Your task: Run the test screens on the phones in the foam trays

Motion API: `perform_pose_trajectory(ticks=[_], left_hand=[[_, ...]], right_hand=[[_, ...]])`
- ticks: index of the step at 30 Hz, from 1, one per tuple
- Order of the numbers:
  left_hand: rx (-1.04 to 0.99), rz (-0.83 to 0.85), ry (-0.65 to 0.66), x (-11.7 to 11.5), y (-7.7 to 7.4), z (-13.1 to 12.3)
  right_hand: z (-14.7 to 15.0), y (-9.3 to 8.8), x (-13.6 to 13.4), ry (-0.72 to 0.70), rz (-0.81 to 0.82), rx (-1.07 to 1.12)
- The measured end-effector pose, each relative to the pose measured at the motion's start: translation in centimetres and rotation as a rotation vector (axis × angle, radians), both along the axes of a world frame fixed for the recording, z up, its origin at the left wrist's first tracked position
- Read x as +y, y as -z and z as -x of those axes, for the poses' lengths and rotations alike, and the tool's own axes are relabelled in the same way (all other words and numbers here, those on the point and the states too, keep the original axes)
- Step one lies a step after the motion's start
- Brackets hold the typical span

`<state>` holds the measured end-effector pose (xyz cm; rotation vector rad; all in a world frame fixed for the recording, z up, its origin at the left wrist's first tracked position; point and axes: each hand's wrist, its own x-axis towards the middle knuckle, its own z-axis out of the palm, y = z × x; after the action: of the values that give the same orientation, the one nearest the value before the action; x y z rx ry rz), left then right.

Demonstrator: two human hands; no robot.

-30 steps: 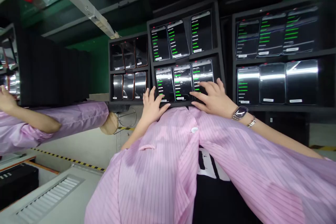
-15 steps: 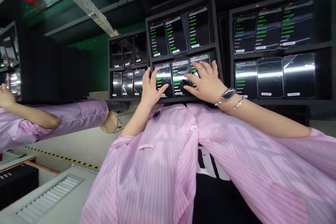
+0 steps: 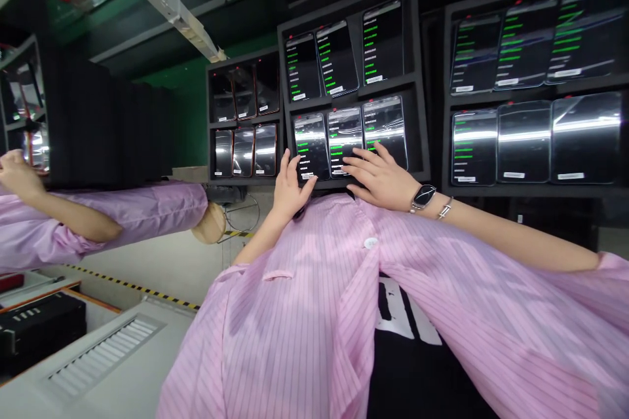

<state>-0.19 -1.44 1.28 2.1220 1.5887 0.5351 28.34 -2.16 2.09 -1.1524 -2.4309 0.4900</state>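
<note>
In front of me, a black divided tray (image 3: 417, 78) holds two rows of smartphones, their dark screens lit with green and white text lines. My left hand (image 3: 291, 188) is at the tray's near left corner, fingers spread, by the lower edge of the near-left smartphone (image 3: 311, 137). My right hand (image 3: 381, 177) lies with fingers apart over the lower ends of the near-middle smartphone (image 3: 344, 127) and the near-right smartphone (image 3: 386, 121). Neither hand grips anything. Whether the fingertips touch the glass, I cannot tell.
A second tray (image 3: 448, 101) of smartphones lies to the right, some screens lit. On the left is a smaller-looking tray (image 3: 208, 121) of dark-screened phones. A metal bar (image 3: 167, 3) slants down at upper left. Another person's arm (image 3: 69, 216) reaches in at far left.
My right hand has drawn back toward me, uncovering most of the near-right smartphone. My left hand has slid slightly down and right. The whole view has shifted a little.
</note>
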Motion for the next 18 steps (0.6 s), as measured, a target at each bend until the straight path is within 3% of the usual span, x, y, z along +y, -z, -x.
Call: perform_pose_trajectory(ticks=[18], left_hand=[[0.124,0.08,-0.025,0.35,-0.75,0.09]], right_hand=[[0.41,0.37,-0.04,-0.031,-0.074,-0.087]])
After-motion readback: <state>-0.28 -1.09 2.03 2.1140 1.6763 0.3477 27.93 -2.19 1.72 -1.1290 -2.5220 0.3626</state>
